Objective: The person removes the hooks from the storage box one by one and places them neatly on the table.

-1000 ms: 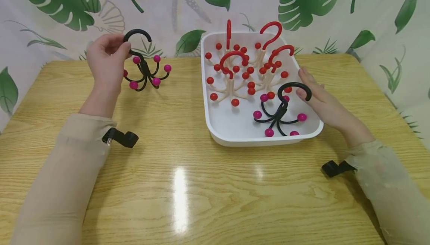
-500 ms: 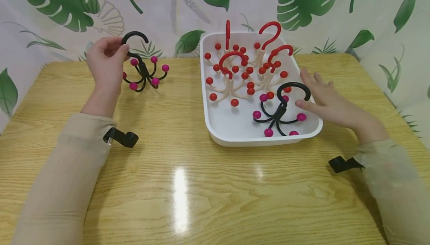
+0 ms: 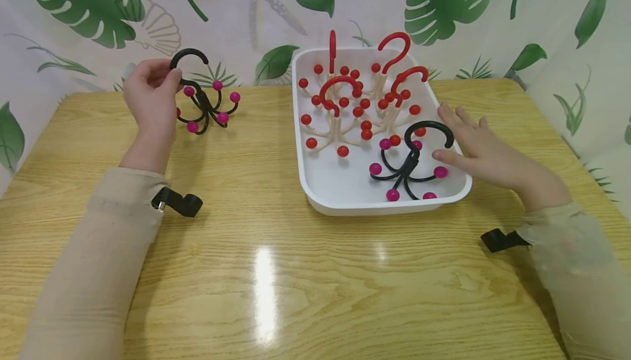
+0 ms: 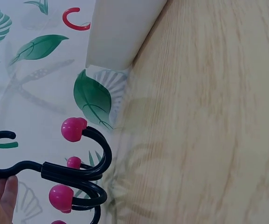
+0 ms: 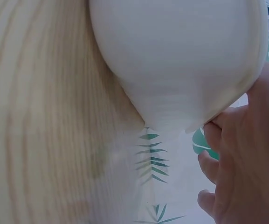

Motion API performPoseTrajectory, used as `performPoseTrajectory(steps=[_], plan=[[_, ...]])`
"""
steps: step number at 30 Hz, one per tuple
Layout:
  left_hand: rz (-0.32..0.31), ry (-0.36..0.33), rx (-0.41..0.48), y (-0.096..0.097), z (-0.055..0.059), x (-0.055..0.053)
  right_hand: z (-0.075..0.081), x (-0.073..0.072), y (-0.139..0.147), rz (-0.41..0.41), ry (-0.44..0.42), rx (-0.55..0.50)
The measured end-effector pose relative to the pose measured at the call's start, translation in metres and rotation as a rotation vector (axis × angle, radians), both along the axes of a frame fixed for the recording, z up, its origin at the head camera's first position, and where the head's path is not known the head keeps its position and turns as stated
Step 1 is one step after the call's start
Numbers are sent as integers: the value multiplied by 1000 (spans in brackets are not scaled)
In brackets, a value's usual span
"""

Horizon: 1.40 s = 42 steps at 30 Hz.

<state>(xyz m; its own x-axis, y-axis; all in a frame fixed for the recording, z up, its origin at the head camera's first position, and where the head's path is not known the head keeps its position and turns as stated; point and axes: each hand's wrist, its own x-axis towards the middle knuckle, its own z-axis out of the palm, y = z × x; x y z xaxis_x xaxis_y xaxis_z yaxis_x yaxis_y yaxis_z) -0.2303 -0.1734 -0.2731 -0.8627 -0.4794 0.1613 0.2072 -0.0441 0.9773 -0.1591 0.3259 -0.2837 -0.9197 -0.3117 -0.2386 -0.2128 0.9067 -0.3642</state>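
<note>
My left hand (image 3: 151, 94) pinches the hook of a black multi-arm hanger (image 3: 203, 102) with pink ball tips, at the back left of the table. In the left wrist view the hanger (image 4: 71, 172) lies sideways across the picture, thumb and fingers at its hook. My right hand (image 3: 488, 149) rests at the right rim of a white plastic tub (image 3: 389, 206), fingers spread and straight. Inside the tub's front right corner stands another black hanger (image 3: 409, 165) with pink tips, close to the right thumb. From the right wrist view, fingers (image 5: 213, 137) touch the tub's rim from outside.
Several cream hangers with red hooks and red ball tips (image 3: 337, 124) stand in the back and left of the tub. A wooden table (image 3: 222, 272) carries everything. Behind it hangs a leaf-patterned cloth (image 3: 222, 9).
My left hand has shifted slightly left and down, with the black hanger in its grip. My right hand has drawn back a little to the right and its fingers have spread.
</note>
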Motion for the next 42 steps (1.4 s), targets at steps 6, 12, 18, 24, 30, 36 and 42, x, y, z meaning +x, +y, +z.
performPoseTrajectory(steps=[6, 12, 18, 24, 30, 36, 42], plan=[[31, -31, -14, -4, -5, -5, -2, 1, 1, 17, 5, -41], [73, -55, -101, -9, -10, -11, -3, 1, 1, 35, 11, -64], [57, -38, -110, -13, -15, -13, -3, 1, 2, 48, 23, -74], [69, -45, -214, -10, -15, -12, -4, 1, 2, 55, 28, -81], [140, -10, -406, 1, -9, -10, -5, 0, 2, 44, 19, -84], [202, 124, -615, 16, -2, -3, -5, 0, 1, 39, 15, -88], [86, 191, -648, 39, 4, 5, -5, 1, 1, 23, -4, -101]])
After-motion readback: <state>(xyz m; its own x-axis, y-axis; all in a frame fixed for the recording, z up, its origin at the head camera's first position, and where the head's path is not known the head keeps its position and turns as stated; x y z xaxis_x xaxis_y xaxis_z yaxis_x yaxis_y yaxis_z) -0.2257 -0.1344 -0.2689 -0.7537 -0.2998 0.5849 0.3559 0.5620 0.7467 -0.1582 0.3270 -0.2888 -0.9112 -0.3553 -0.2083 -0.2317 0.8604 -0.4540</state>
